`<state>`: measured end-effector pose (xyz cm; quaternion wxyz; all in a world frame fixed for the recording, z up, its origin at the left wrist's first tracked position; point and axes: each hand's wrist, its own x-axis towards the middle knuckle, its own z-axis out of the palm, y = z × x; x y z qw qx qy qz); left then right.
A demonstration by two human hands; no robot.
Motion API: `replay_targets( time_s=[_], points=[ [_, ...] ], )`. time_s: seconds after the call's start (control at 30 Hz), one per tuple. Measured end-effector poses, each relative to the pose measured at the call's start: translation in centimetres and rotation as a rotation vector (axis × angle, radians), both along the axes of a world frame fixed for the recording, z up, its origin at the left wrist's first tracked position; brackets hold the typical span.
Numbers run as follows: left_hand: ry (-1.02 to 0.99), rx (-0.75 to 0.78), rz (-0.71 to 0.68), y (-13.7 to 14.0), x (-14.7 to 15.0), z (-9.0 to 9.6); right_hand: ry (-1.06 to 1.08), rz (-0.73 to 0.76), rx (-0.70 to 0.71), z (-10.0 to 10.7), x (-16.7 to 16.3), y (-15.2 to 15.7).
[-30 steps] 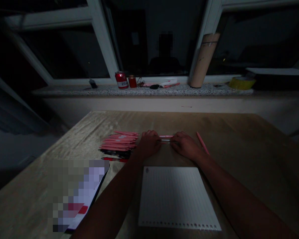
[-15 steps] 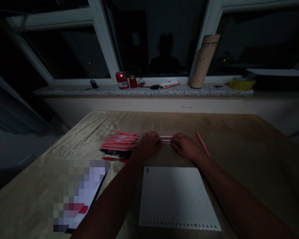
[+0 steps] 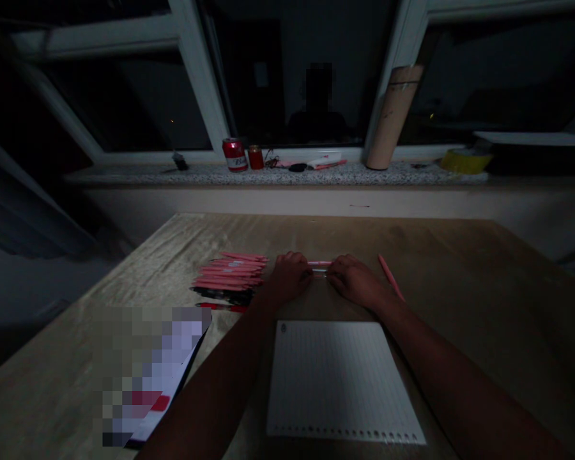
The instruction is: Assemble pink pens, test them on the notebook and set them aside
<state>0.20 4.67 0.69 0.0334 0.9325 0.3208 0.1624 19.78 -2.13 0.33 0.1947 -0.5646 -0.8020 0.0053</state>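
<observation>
Slender pens [image 3: 320, 263] look straight and glossy, pink and silvery pale.

The hands [image 3: 290, 278] hide the ends of the slim pens [image 3: 319, 263], and pixelation blurs much of the lit screen [image 3: 175, 374].

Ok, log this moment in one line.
left hand: at pen-like sticks' left ends | right hand: at right ends | also: pink pens, lined notepad
</observation>
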Motion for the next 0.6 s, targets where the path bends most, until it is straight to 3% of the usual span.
replay_targets(
  time_s=[0.6],
  points=[
    [-0.020,0.005,-0.038,-0.14,0.05,-0.09,0.013,0.019,0.003,0.39,-0.35,-0.21]
  ],
)
